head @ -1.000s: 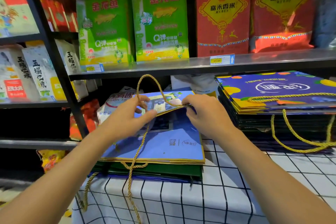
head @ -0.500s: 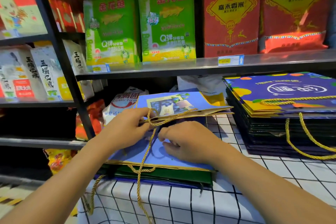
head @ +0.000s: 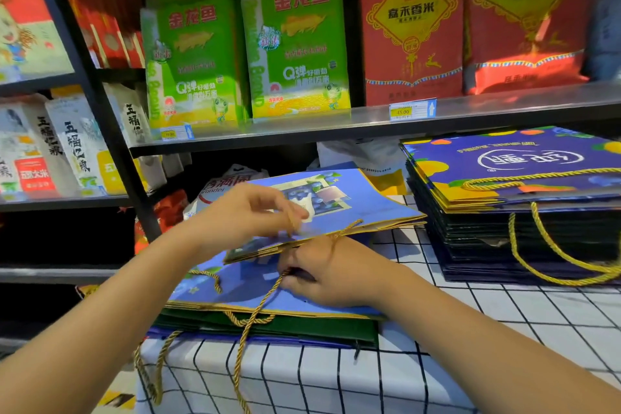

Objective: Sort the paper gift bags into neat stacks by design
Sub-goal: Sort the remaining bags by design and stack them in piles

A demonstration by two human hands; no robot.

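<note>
- The light blue gift bag (head: 349,202) lies folded flat and lifted at its near edge, above the mixed stack (head: 268,323) at the front left of the tabletop (head: 504,319). It has a blueberry picture on its face.
- The left hand (head: 248,215) is over the near edge of this bag, with curled fingers which seem to pinch the edge or a rope there; the blur does not let me tell which one.
- The right hand (head: 329,272) is under the lifted bag, resting on the next blue bag, and its fingers pinch the gold rope handle (head: 258,309).
- I think the step is to free the ropes and take off the top bag. To do it well, tuck every rope flat, keep the bag level, and lift by the stiff edge so the paper does not crease.
- The bags are smooth, glossy paper, rectangular, with gold borders. The handles are twisted cord, loose and easy to catch on other bags.
- The lower part of the mixed stack shows a dark green bag (head: 285,329), so this stack is not yet sorted.
- The dark blue stack (head: 504,239) at the right is tidy, 1 design with orange fruits, well apart from the hands.
- The tabletop has a white cloth with a black grid. Behind, metal shelves carry green rice boxes (head: 245,50) and red ones.
</note>
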